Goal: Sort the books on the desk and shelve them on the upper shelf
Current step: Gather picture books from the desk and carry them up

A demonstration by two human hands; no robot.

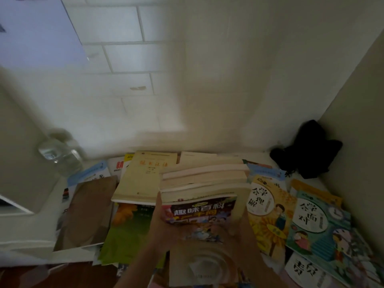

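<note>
Left hand and right hand, fingers curled, grip either side of a stack of books lifted above the book-strewn desk; water bottle left, black pouch right

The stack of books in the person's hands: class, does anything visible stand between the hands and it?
No. The left hand and right hand already grip the stack of books from either side. The upper shelf is out of view.
</note>
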